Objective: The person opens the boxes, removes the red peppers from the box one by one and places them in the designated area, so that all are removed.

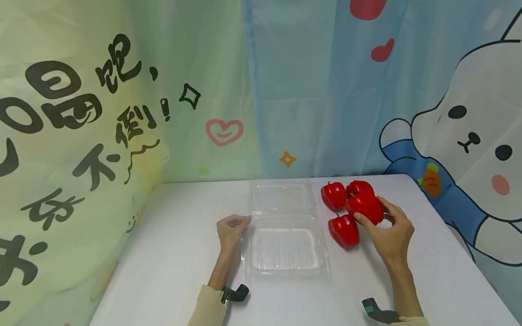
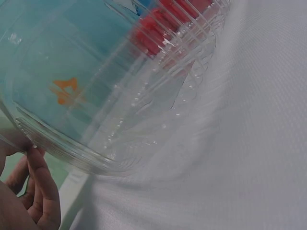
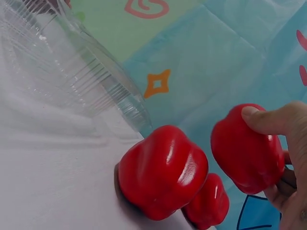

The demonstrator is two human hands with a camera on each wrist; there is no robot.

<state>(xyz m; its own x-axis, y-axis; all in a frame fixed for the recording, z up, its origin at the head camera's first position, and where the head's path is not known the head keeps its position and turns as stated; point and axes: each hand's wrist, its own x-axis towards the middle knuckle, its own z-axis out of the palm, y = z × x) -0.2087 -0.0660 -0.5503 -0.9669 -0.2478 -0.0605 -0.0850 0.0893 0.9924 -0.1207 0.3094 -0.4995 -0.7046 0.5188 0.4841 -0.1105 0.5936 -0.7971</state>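
Note:
A clear plastic clamshell container point(image 1: 285, 249) lies with its lid point(image 1: 281, 199) folded back toward the curtain. My left hand point(image 1: 232, 231) pinches its left edge near the hinge; in the left wrist view, thumb and fingertips meet at the rim. On the right, my right hand point(image 1: 391, 231) grips a red bell pepper point(image 3: 247, 148) between thumb and fingers, above the table. Three other red bell peppers surround it in the head view: one nearer me point(image 1: 344, 231), one at the left point(image 1: 333, 196) and one behind point(image 1: 360, 186), partly hidden by the held pepper.
A white cloth covers the table point(image 1: 175, 253). Behind it hangs a printed curtain point(image 1: 285, 90) with a cartoon animal at the right. Dark camera mounts point(image 1: 236, 293) sit on both wrists.

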